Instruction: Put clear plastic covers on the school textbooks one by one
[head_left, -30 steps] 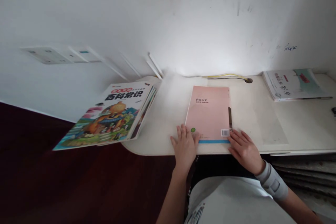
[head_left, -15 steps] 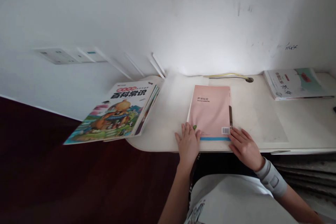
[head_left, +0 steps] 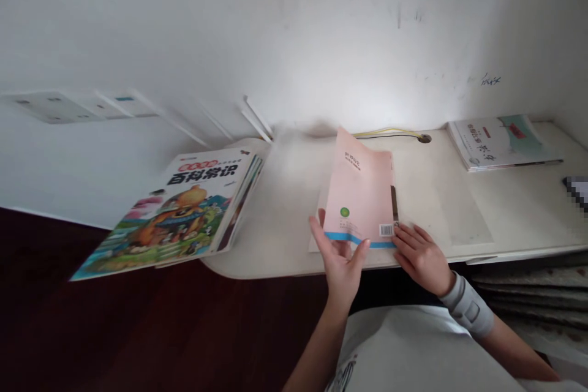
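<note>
A pink book (head_left: pixel 362 193) lies back cover up near the front edge of the white desk (head_left: pixel 441 196). My left hand (head_left: pixel 340 257) pinches the lower left corner of its cover, thumb on top and fingers beneath, and the cover is lifted off the pages. My right hand (head_left: pixel 420 254) rests flat with fingers spread on the desk at the book's lower right corner, by the barcode. A grey cuff covers that wrist.
A stack of colourful picture books (head_left: pixel 179 211) overhangs the desk's left end. A second stack of thin books (head_left: pixel 503 141) lies at the back right. A yellow cable (head_left: pixel 390 132) runs to a hole by the wall. Dark floor lies left of the desk.
My left hand went from lying flat beside the book to gripping its cover edge, and the cover has risen from flat to bent upward. The right hand has stayed in place.
</note>
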`<state>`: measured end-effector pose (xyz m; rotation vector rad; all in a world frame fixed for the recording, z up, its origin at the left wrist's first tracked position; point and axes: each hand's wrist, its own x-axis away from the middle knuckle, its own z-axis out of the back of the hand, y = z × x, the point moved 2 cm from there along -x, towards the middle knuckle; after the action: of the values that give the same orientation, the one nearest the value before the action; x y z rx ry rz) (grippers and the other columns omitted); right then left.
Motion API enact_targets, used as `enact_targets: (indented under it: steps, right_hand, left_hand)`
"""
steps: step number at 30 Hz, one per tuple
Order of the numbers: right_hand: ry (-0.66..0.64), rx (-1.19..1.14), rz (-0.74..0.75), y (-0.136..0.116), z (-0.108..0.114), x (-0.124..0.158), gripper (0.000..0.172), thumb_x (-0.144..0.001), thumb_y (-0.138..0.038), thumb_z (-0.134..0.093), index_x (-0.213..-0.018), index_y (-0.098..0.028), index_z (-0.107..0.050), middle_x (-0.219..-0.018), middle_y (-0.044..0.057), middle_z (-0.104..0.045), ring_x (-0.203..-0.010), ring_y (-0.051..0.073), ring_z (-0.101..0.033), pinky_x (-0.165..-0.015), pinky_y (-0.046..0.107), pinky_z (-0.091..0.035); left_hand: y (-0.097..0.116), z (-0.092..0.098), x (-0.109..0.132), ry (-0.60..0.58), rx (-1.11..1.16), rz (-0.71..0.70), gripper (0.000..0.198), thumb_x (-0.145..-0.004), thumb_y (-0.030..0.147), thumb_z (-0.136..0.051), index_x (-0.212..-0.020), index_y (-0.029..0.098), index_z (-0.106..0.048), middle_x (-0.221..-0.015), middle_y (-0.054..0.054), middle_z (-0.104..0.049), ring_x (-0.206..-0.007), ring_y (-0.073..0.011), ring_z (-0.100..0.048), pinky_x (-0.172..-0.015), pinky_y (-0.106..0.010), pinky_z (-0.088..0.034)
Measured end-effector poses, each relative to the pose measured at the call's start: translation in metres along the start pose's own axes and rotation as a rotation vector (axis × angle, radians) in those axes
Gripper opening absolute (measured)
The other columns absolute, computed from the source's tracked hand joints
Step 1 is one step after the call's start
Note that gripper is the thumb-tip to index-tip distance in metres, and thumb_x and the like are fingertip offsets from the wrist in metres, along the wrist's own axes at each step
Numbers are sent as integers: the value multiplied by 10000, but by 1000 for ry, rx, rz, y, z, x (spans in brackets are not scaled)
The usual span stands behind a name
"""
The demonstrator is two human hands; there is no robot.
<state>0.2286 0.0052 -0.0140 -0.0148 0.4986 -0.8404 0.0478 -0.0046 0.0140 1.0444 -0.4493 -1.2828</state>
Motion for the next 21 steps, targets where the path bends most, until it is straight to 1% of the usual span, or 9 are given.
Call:
enact_targets:
  steps: [2, 5, 7, 9, 11, 12, 14, 17, 21]
  right_hand:
    - [-3, 0, -6, -1, 0, 0, 340, -891, -246, -471, -1207, -166, -564, -1293, 91, -552, -1236, 210, -465, -1028, 424, -376]
    - [4, -8, -16, -2, 1, -1, 336, -885, -241, -481, -1201, -168, -569, -1287, 94, -557, -1227, 207, -475, -1025, 418, -377]
    - [15, -15, -20, -2, 1, -1, 338, -881, -238, -488, -1202, -172, -569, -1281, 98, -561, -1225, 205, -476, -1018, 414, -382]
    - [25, -19, -19, -3, 2, -1, 336, -879, -241, -490, -1199, -177, -571, -1279, 100, -563, -1226, 205, -475, -1014, 415, -384]
    - [24, -21, -18, -2, 1, -1, 330, -882, -246, -486, -1192, -178, -574, -1284, 95, -559, -1229, 205, -470, -1015, 416, -379]
    - [19, -23, -17, -2, 0, -1, 329, -883, -250, -485, -1192, -177, -572, -1285, 93, -559, -1232, 205, -467, -1017, 415, -375]
    - [12, -25, -20, -2, -1, -1, 330, -886, -258, -483, -1194, -174, -567, -1286, 90, -558, -1240, 204, -457, -1021, 414, -366]
    - [25, -28, -22, -2, 0, -3, 326, -890, -266, -480, -1189, -167, -563, -1270, 98, -567, -1236, 206, -455, -1019, 415, -357]
    - [28, -39, -20, -4, 3, -5, 261, -887, -261, -483, -1091, -154, -605, -1077, 106, -649, -1071, 204, -549, -942, 396, -409]
  left_hand:
    - [1, -11, 1, 53, 92, 66, 873, -896, 429, -385, -1354, 279, 342, -1540, -76, 56, -1372, -201, -235, -1038, -349, -385]
    - [-6, -22, -1, 185, 211, 129, 872, -884, 431, -439, -1412, 246, 229, -1540, -115, -10, -1367, -205, -250, -1076, -348, -325]
    - [-12, -24, -4, 315, 280, 106, 874, -876, 415, -477, -1429, 213, 170, -1536, -144, -10, -1365, -213, -254, -1088, -347, -292]
    - [-15, -25, -6, 375, 315, 17, 871, -892, 375, -464, -1413, 213, 215, -1531, -165, -26, -1357, -200, -274, -1076, -344, -304]
    - [-19, -28, -8, 322, 273, -78, 849, -913, 328, -426, -1393, 222, 267, -1516, -182, -129, -1333, -187, -325, -1045, -350, -350]
    - [-21, -30, -10, 259, 211, -115, 822, -915, 308, -420, -1410, 223, 230, -1498, -186, -204, -1318, -194, -353, -1030, -363, -372]
    - [-24, -35, -13, 83, 28, -190, 707, -905, 258, -427, -1460, 221, 8, -1458, -179, -310, -1321, -238, -345, -1025, -413, -377]
    - [-19, -42, -19, -120, -212, -356, 555, -884, 142, -393, -1418, 237, -281, -1492, -123, -259, -1383, -286, -156, -1056, -489, -318]
    - [11, -49, -21, -172, -345, -591, 538, -881, 70, -333, -1382, 263, -363, -1481, -82, -298, -1396, -283, -86, -1059, -513, -315]
